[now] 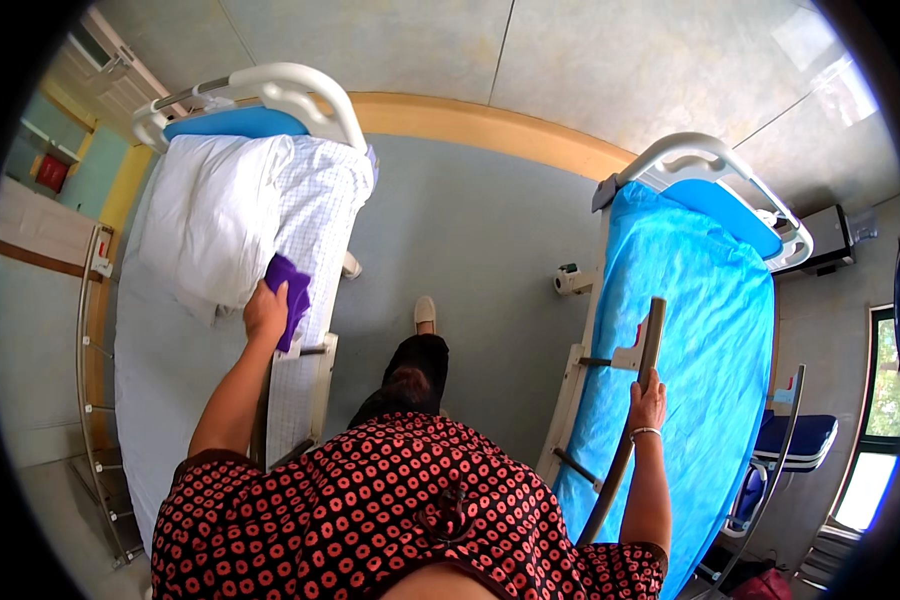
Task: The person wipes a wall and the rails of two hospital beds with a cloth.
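Note:
My left hand point(267, 311) grips a folded purple cloth point(291, 300) over the near side of the left hospital bed. Just below the cloth, that bed's side rail point(261, 420) runs back beside my arm; I cannot tell whether the cloth touches it. A white pillow or bundled quilt point(210, 217) lies at the head of this bed, on a checked white sheet point(316, 202). My right hand point(649, 401) is closed around the metal side rail point(652, 337) of the right bed. A shiny blue cover point(705, 360) is spread over that bed's mattress.
Grey floor point(457, 225) runs between the beds, with a caster point(568, 280) jutting from the right bed. White headboards point(330, 97) face the wall. Another rail point(82, 337) stands along the left bed's far side. Beyond the right bed are a dark padded seat point(795, 439) and a window point(881, 382).

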`<act>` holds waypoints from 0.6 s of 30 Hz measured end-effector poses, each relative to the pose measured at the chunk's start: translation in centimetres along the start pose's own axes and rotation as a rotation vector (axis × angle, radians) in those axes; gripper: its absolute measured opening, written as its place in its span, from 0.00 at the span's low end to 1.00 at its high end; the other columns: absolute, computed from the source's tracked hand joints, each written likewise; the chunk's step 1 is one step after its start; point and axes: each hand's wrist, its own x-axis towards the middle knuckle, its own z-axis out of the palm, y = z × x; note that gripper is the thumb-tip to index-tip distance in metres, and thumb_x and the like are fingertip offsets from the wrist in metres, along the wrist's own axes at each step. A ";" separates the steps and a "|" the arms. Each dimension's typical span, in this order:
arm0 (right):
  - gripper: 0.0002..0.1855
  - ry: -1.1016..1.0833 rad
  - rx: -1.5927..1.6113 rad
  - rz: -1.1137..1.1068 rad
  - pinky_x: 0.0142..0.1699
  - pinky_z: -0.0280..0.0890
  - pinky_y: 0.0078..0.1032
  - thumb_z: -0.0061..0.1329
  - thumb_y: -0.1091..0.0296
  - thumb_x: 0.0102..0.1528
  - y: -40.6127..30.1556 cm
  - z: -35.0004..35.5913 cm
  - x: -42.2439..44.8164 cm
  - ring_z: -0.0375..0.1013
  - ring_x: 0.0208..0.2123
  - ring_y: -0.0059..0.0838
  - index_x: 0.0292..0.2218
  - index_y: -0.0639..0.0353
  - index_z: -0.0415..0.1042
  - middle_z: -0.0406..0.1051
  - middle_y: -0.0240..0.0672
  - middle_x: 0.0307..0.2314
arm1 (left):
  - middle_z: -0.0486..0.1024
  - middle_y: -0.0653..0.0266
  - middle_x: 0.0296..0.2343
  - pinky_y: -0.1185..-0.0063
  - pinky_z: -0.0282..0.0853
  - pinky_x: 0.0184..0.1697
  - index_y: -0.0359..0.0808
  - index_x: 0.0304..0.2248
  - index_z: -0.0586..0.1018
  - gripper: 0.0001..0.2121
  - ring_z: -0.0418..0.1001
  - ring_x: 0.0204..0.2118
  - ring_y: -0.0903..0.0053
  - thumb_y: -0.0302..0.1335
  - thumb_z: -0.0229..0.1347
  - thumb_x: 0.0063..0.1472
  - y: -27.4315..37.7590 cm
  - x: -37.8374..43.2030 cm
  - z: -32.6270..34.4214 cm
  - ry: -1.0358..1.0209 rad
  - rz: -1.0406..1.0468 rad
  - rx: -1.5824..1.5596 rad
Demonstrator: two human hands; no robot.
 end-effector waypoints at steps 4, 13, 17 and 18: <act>0.23 0.077 0.198 0.248 0.35 0.59 0.36 0.37 0.58 0.50 -0.2 1.3 3.9 0.66 0.30 0.47 0.46 0.59 0.56 0.66 0.50 0.28 | 0.70 0.47 0.27 0.66 0.62 0.32 0.31 0.31 0.68 0.19 0.68 0.30 0.54 0.42 0.44 0.53 -0.9 -0.1 0.4 -0.026 -0.019 -0.101; 0.23 0.109 0.045 0.555 0.28 0.57 0.42 0.26 0.47 0.52 -1.1 3.5 5.4 0.65 0.26 0.51 0.30 0.56 0.66 0.68 0.48 0.23 | 0.71 0.46 0.25 0.69 0.62 0.32 0.29 0.30 0.72 0.20 0.68 0.30 0.55 0.41 0.41 0.55 -0.3 1.6 1.1 -0.172 -0.179 -0.369; 0.22 0.094 -0.024 0.580 0.28 0.57 0.42 0.27 0.47 0.52 -1.8 2.8 5.7 0.65 0.26 0.50 0.30 0.55 0.65 0.68 0.47 0.22 | 0.71 0.48 0.22 0.71 0.62 0.30 0.27 0.27 0.73 0.20 0.70 0.27 0.59 0.40 0.42 0.55 0.9 5.4 2.4 -0.276 -0.234 -0.329; 0.22 0.090 -0.036 0.594 0.28 0.57 0.42 0.27 0.47 0.52 -1.7 2.9 5.7 0.66 0.25 0.50 0.30 0.55 0.65 0.68 0.47 0.22 | 0.72 0.50 0.21 0.72 0.63 0.30 0.26 0.27 0.73 0.20 0.70 0.25 0.61 0.39 0.43 0.55 1.3 6.7 2.7 -0.290 -0.216 -0.321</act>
